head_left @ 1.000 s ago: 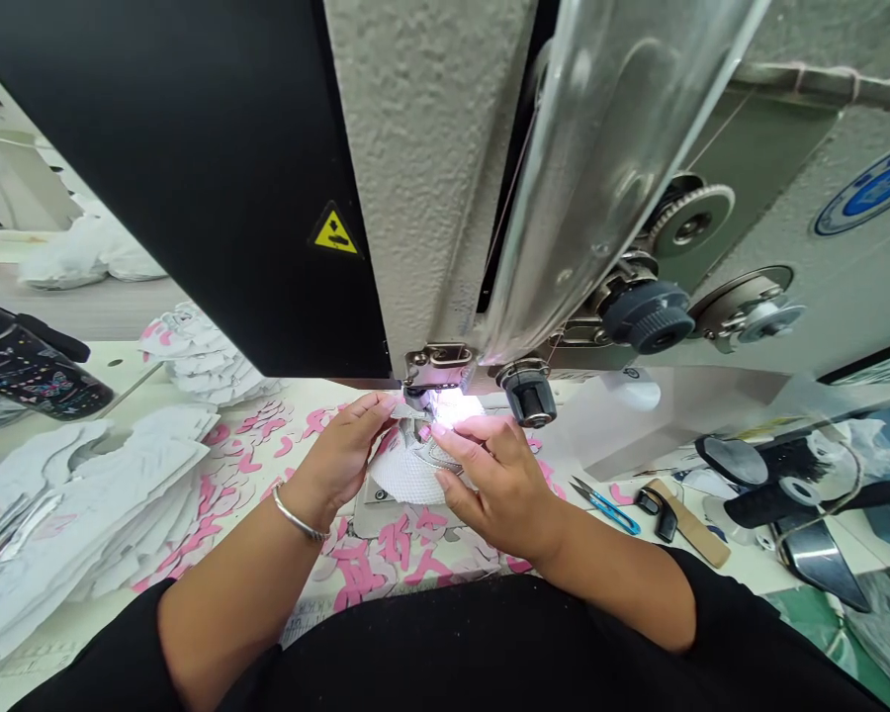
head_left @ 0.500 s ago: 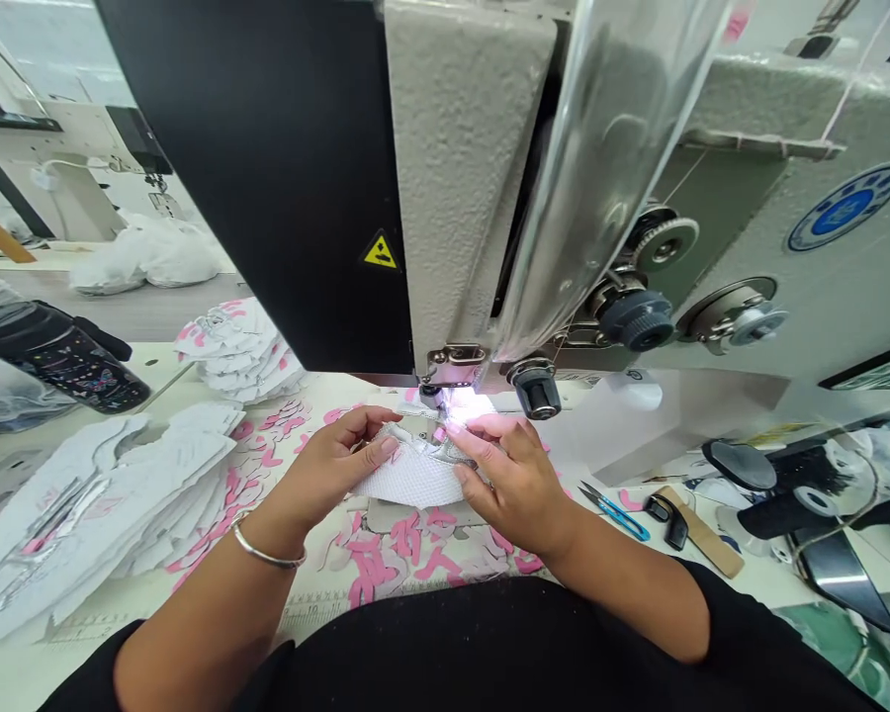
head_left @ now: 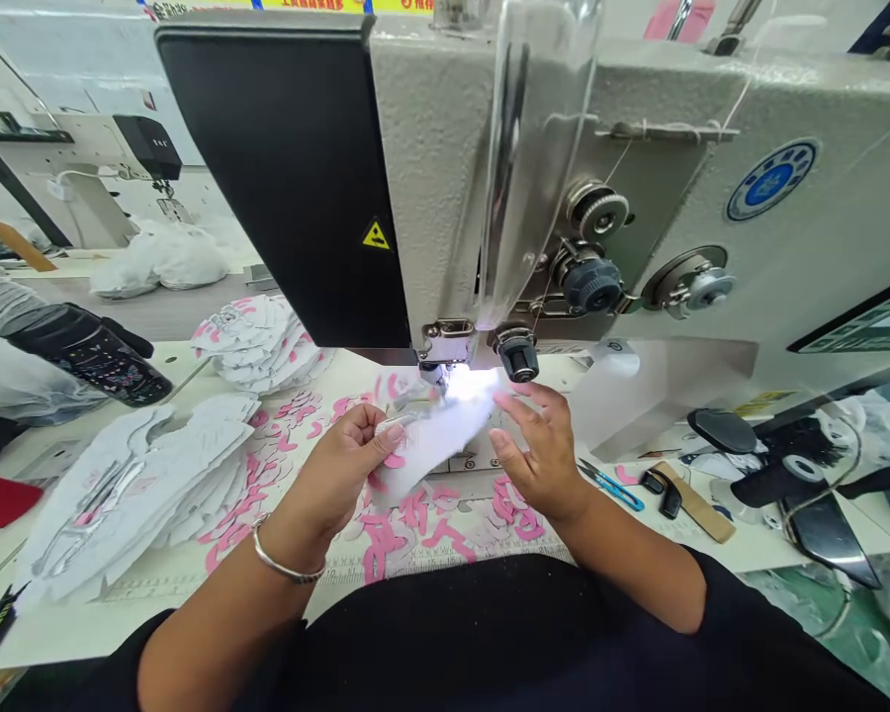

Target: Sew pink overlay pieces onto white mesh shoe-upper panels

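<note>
A white fabric piece (head_left: 431, 445) lies slanted under the lit needle area of a sewing machine (head_left: 445, 188), slightly blurred. My left hand (head_left: 345, 460), with a silver bangle on the wrist, pinches the piece's left end between thumb and fingers. At the other end, my right hand (head_left: 538, 445) has its thumb and fingers apart, the fingertips close to the piece's upper right edge; whether they touch it I cannot tell. Pink cut pieces (head_left: 386, 544) lie scattered on the table below and around the fabric.
On the left are a stack of white fabric pieces (head_left: 140, 485), a further stack (head_left: 259, 341) behind it and a dark bottle (head_left: 93, 351). Blue thread snips (head_left: 612, 487), a black thread spool (head_left: 775, 482) and a phone-like dark object (head_left: 831, 544) lie on the right.
The white piece has turned from its mesh side to a smooth white face and now slants up to the right. My right hand has opened and moved right. The view has shifted.
</note>
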The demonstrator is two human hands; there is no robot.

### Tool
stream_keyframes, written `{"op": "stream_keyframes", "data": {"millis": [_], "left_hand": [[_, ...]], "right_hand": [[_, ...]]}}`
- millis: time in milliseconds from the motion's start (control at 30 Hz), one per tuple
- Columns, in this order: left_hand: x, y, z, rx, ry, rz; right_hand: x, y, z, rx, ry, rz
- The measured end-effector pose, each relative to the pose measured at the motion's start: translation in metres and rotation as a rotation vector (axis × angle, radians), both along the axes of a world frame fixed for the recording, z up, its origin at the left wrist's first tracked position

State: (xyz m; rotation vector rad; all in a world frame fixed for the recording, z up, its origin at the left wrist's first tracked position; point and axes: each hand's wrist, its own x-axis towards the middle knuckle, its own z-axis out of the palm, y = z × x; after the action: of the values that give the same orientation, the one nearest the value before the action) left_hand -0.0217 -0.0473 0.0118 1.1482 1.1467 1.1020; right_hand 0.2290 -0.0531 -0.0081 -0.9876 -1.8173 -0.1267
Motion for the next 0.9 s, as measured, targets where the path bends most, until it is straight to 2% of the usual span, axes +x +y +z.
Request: {"op": "stream_keyframes", "data": {"millis": [100, 167, 233, 333, 400, 500, 567, 900], "left_hand": [[0.012, -0.01, 0.001, -0.052, -0.062, 0.037], [0.018, -0.015, 0.002, -0.07, -0.05, -0.002], [0.021, -0.017, 0.004, -0.054, -0.011, -0.045], [0.025, -0.017, 0.005, -0.013, 0.025, -0.075], [0.027, -0.014, 0.006, 0.011, 0.03, -0.073], [0.032, -0.009, 0.006, 0.024, 0.024, -0.072], [0.035, -0.008, 0.006, 0.024, 0.01, -0.07], [0.043, -0.011, 0.005, 0.011, -0.05, -0.046]], "right_hand": [[0.004, 0.001, 0.002, -0.006, 0.033, 0.033], [0.011, 0.003, 0.001, -0.031, 0.031, 0.032], [0.023, 0.006, -0.006, -0.121, 0.025, 0.002], [0.043, 0.011, -0.028, -0.408, -0.033, -0.075], [0.054, 0.014, -0.047, -0.541, -0.086, -0.101], [0.063, 0.017, -0.07, -0.629, -0.152, -0.119], [0.065, 0.02, -0.078, -0.656, -0.191, -0.144], [0.059, 0.018, -0.077, -0.703, -0.383, -0.22]]}}
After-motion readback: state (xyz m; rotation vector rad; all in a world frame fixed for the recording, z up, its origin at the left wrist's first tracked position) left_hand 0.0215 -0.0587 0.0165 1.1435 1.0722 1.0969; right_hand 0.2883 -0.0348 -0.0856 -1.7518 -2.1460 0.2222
